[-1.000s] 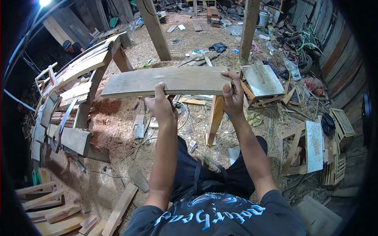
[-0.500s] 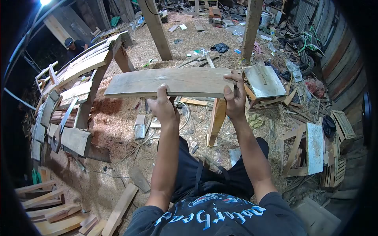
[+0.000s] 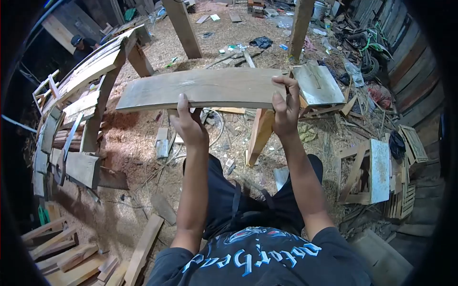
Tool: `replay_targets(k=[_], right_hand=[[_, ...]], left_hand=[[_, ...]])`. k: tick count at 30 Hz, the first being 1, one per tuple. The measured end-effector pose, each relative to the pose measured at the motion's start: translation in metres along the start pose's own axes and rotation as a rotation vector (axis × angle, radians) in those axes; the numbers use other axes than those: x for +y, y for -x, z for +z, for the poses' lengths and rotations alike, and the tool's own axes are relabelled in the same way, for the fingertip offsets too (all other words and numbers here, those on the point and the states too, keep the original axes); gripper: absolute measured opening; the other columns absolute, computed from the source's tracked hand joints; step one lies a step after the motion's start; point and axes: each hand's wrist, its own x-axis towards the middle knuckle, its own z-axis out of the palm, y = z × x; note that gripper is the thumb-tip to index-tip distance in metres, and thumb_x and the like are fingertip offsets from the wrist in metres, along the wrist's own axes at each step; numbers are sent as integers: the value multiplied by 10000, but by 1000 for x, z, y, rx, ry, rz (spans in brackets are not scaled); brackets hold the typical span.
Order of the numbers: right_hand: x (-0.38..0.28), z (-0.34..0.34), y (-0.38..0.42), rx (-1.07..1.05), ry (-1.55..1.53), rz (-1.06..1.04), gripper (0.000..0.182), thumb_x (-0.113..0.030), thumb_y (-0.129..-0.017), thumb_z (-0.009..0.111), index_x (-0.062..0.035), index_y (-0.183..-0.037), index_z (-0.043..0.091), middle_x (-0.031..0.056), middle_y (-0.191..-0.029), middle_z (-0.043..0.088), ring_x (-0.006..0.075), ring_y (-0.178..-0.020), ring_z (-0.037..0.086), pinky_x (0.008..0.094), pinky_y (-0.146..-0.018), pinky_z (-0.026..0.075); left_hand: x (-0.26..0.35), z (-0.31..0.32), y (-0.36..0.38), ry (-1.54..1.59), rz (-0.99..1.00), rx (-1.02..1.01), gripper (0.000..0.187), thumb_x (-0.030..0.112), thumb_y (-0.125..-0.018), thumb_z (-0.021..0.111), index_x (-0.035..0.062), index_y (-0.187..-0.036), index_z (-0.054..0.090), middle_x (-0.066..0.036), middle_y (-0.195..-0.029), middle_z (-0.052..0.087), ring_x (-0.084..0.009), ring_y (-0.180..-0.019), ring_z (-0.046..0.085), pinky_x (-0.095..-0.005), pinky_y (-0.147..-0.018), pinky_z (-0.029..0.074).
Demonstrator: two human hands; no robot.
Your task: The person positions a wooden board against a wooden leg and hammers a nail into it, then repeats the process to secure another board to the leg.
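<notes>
wooden plank [image 3: 205,89] held up level, left hand [image 3: 188,125] grasping its near edge, right hand [image 3: 285,109] its end.

I am holding a curved wooden plank [image 3: 202,89], its grey-brown face matt and rough-sawn, with grain streaks showing. Pale sawdust is covering the floor [image 3: 143,138], looking soft and dull. On the right, a flat board [image 3: 318,85] is looking smoother with a faint sheen. My shirt [image 3: 260,262] is dark matt cloth with glossy lettering.
</notes>
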Motion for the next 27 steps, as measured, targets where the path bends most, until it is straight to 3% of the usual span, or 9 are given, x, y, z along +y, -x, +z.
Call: replay_targets(k=[4,6,8,11,14,17,21,23,27], right_hand=[[1,-2,2,1,-28,-28,383,-245,-917,581,-19,-1217,511,120,-1146,532,196,-1092,513,359,-972,408],[2,-2,4,4,-26,-33,375,-238,-918,582,-18,-1214,510,127,-1158,528,203,-1097,516,360,-973,410],[3,-2,5,2,-6,-44,371,-230,-919,583,-16,-1212,508,136,-1176,524,211,-1107,519,361,-980,410],[4,1,9,6,-29,-36,382,-244,-927,591,-5,-1212,504,164,-1221,526,223,-1145,527,368,-1004,413],[0,6,10,2,-66,-46,410,-313,-955,584,-3,-1212,505,174,-1224,534,228,-1139,541,381,-1006,423],[-3,6,12,15,-46,-69,484,-428,-987,542,-2,-1216,509,176,-1213,547,235,-1128,554,396,-1000,434],[6,1,15,20,-12,-89,602,-526,-1049,311,2,-1249,518,159,-1229,554,236,-1125,570,389,-992,443],[5,1,17,22,4,-104,602,-472,-1074,207,6,-1261,521,162,-1268,549,241,-1156,564,389,-1008,439],[-1,-2,21,12,188,-134,499,-357,-1070,253,12,-1332,463,181,-1297,531,255,-1235,522,403,-1068,397]], left_hand=[[6,-24,1,-171,-113,-93,478,393,-993,595,-14,-1223,491,-103,-1063,578,-188,-1005,609,-389,-816,612],[27,-51,-11,-711,-291,-369,479,432,-970,650,-44,-1015,674,-85,-901,702,-129,-787,639,-262,-661,550],[79,-8,13,-889,-500,-790,387,377,-948,697,-9,-931,728,-64,-814,732,-118,-667,639,-241,-594,492],[97,37,28,-1023,245,-1100,345,368,-886,754,26,-927,734,-78,-827,725,-175,-696,670,-308,-612,502],[70,84,-7,-1197,1001,-1219,769,588,-749,802,17,-1239,643,-185,-1152,664,-307,-986,672,-443,-827,525],[31,85,-37,-1374,1092,-1279,1068,721,-647,784,35,-1419,513,-221,-1319,563,-366,-1166,599,-483,-978,472],[36,106,-31,-1334,421,-1650,1089,678,-658,799,26,-1466,473,-223,-1289,587,-385,-1179,597,-454,-1004,483],[33,101,-30,-1237,437,-1628,1068,642,-670,803,22,-1471,466,-230,-1299,582,-384,-1182,597,-450,-1012,482],[31,92,-26,-1190,499,-1602,1059,591,-671,818,25,-1486,448,-253,-1344,551,-387,-1201,583,-445,-1030,477]])
